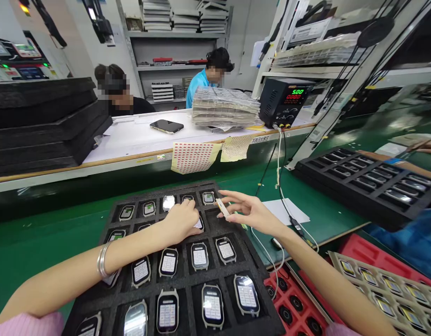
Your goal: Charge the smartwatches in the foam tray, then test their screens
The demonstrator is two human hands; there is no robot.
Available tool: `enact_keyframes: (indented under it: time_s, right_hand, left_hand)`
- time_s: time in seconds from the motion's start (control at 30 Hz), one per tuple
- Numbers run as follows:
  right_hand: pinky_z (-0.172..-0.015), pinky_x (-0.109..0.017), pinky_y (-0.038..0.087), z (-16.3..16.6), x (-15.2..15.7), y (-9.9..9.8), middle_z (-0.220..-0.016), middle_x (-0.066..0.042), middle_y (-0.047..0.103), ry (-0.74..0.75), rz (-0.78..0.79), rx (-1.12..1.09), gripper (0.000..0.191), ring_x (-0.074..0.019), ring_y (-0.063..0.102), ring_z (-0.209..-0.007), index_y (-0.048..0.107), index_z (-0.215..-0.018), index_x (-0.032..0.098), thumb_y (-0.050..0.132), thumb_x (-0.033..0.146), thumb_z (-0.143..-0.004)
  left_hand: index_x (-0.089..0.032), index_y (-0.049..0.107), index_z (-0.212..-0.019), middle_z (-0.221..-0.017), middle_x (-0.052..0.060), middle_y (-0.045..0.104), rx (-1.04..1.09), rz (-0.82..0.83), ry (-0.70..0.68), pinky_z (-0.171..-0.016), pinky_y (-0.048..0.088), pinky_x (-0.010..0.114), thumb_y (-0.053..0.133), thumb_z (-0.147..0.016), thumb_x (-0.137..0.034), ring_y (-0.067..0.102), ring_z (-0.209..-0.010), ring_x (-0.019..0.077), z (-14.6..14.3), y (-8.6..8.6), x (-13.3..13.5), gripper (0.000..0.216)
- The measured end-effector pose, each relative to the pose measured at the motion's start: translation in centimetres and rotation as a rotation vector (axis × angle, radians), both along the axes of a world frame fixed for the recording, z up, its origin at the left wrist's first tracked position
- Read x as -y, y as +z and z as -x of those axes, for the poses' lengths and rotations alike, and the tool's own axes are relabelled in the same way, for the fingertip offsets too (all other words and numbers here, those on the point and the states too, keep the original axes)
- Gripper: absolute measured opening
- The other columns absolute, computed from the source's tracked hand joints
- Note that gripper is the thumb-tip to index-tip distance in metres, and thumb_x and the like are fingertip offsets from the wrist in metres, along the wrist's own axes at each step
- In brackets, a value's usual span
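Note:
A black foam tray (154, 254) holds rows of square watch bodies without straps, many with lit white screens, such as the watch (200, 255). My left hand (182, 218) reaches over the tray's upper middle, its fingers curled downward. A lit watch (200, 224) shows partly beside its thumb; whatever lies under the fingers is hidden. Above the tray's right edge, my right hand (248, 212) pinches a watch body (222, 208) between thumb and fingers, turned edge-on. Below it, one foam compartment (217, 223) shows bare foam.
White cables and a paper sheet (288, 211) lie right of the tray. Red trays (299, 298) and a beige tray of parts (386, 284) sit lower right. Another watch tray (362, 186) stands near a co-worker's hand (430, 146). A shelf ahead carries a power supply (283, 102) and phone (166, 126).

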State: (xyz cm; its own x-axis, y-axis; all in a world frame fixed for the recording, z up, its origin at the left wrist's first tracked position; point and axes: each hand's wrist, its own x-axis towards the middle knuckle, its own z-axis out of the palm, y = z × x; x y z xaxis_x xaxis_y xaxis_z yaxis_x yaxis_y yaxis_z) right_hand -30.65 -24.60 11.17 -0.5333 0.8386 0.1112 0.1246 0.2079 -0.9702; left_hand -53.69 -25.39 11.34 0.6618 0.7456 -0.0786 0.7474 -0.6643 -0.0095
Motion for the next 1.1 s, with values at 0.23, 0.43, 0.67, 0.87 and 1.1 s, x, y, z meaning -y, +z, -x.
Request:
enact_keyframes:
  time_s: [0.23,0.43,0.67,0.87,1.1]
  right_hand:
    - [-0.05,-0.024,0.055,3.1,1.2,-0.7,-0.105,-0.008,0.058,-0.065,0.09,-0.233,0.052,-0.0154,0.062,-0.073,0.058,-0.115,0.016,0.078,0.021,-0.068]
    - [-0.055,-0.018,0.052,4.3,2.6,0.0,-0.098,-0.005,0.062,-0.125,-0.018,-0.186,0.046,-0.014,0.062,-0.078,0.054,-0.111,0.019,0.075,0.016,-0.07]
    - [-0.038,-0.017,0.048,5.6,3.5,0.7,-0.093,-0.004,0.06,-0.089,0.117,-0.328,0.05,-0.012,0.061,-0.059,0.045,-0.117,0.023,0.07,0.016,-0.075]
    - [-0.042,-0.014,0.042,7.3,3.0,2.1,-0.103,-0.007,0.062,0.045,0.146,-0.364,0.054,-0.0114,0.059,-0.07,0.05,-0.119,0.021,0.074,0.015,-0.071]
    - [-0.032,-0.016,0.031,10.0,2.2,2.2,-0.067,0.002,0.059,-0.127,0.027,-0.269,0.031,-0.0063,0.049,-0.039,0.06,-0.103,0.017,0.071,0.032,-0.078]
  left_hand:
    - [-0.007,0.06,-0.095,-0.101,0.018,0.056,0.059,0.102,-0.132,-0.084,0.044,0.043,0.063,-0.074,-0.009,0.052,-0.097,0.0322,-0.3,-0.5,-1.0,0.021]
    - [-0.013,0.058,-0.095,-0.105,0.012,0.053,0.316,0.163,-0.108,-0.086,0.044,0.043,0.073,-0.067,-0.015,0.051,-0.1,0.0304,1.4,-0.7,-1.4,0.032]
    - [-0.017,0.046,-0.111,-0.108,0.01,0.057,0.919,0.402,0.118,-0.078,0.051,0.034,0.06,-0.084,-0.031,0.061,-0.089,0.02,5.4,2.2,1.2,0.034]
    - [-0.016,0.057,-0.102,-0.106,0.008,0.061,1.562,0.674,0.406,-0.078,0.047,0.025,0.071,-0.077,-0.021,0.058,-0.091,0.0155,7.0,4.8,4.4,0.029]
    - [-0.017,0.056,-0.097,-0.096,0.006,0.067,1.762,0.879,0.461,-0.065,0.041,0.017,0.067,-0.072,-0.006,0.056,-0.077,0.0099,7.5,2.7,4.4,0.03]
